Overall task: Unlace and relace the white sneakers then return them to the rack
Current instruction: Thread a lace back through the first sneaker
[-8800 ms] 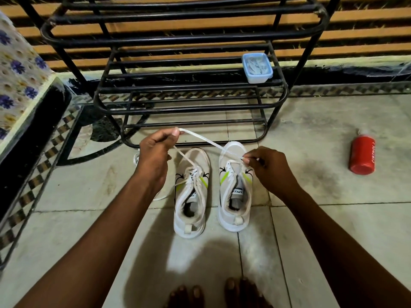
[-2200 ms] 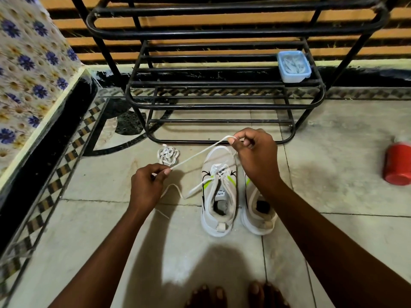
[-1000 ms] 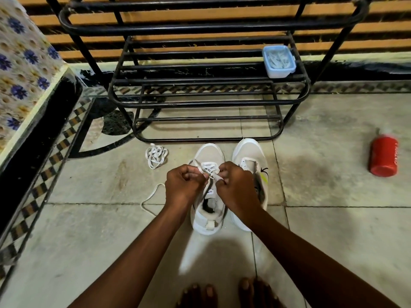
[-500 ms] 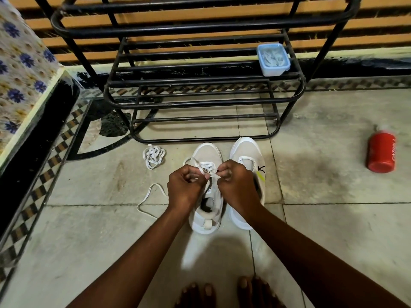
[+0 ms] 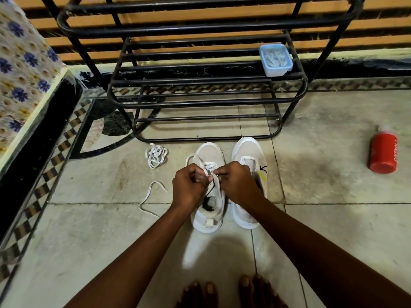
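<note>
Step in hand: relacing the left sneaker (image 5: pixel 209 192), judged from both hands working at its eyelet rows.
Left hand (image 5: pixel 189 187): fingers curled and pinching the white lace (image 5: pixel 208 172) just above the tongue.
Right hand (image 5: pixel 238 185): fingers curled too, pinching the same lace from the other side; the two hands almost touch over the shoe.
Lace tail: one free end loops out over the floor (image 5: pixel 89 241) to the left of the shoe (image 5: pixel 151 194), slack.
Right sneaker (image 5: pixel 246 161): stands just beside the left one, toe toward the rack; its eyelets look bare, though the right hand hides part of it.
Second lace (image 5: pixel 156 156): lies bundled on the floor, near the rack's bottom rail, apart from both shoes.
Shoe rack (image 5: pixel 206 101): black metal, directly beyond the toes; no shoes on its tiers; a small blue tub (image 5: pixel 275 60) sits on a middle tier.
Other: red bottle (image 5: pixel 383 152) lying on the floor, well to the right.
Progress (judgement): roughly midway; one shoe part laced, one not yet begun.
Technique note: keep the lace flat, not twisted, at each eyelet; pull both sides to even length before crossing; steady the shoe so it does not tip toward its neighbour.
Risk: the slack tail could snag or knot if dragged.
</note>
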